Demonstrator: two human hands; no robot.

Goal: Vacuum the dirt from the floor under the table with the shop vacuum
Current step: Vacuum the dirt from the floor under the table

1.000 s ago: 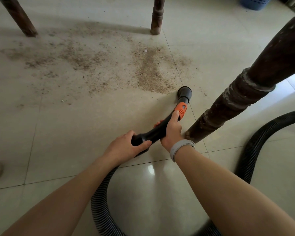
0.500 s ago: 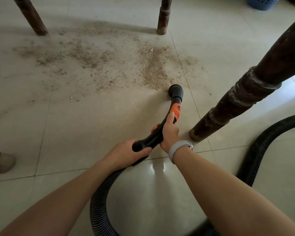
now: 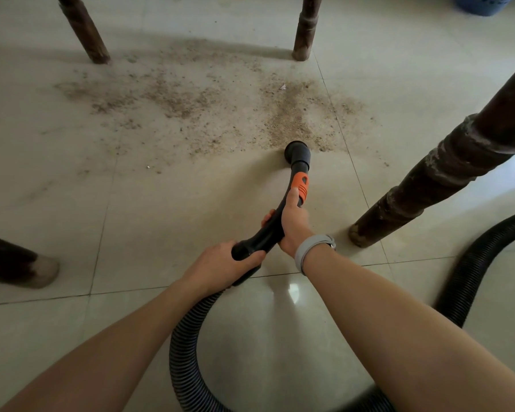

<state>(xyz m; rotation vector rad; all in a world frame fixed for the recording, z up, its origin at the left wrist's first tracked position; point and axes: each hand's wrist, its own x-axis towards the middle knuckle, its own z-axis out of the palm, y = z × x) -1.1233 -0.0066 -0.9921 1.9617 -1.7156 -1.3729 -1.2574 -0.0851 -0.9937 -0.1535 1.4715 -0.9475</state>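
Head view, both hands grip vac wand (image 3: 275,221) (nozzle at dirt (image 3: 289,120) edge), table leg (image 3: 434,179) close right, blue basket (image 3: 485,4) far.

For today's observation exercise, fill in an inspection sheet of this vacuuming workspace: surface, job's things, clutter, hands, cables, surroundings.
Surface: pale tiled floor, dark grout lines.
Job's things: dirt spread between the table legs; black nozzle at its near edge; ribbed hose loops toward the camera.
Clutter: small pale scrap in the dirt.
Hands: left hand grips the handle's rear end; right hand grips it farther forward, thumb by the orange slider.
Cables: nothing seen.
Surroundings: four wooden table legs, nearest; blue basket far right.
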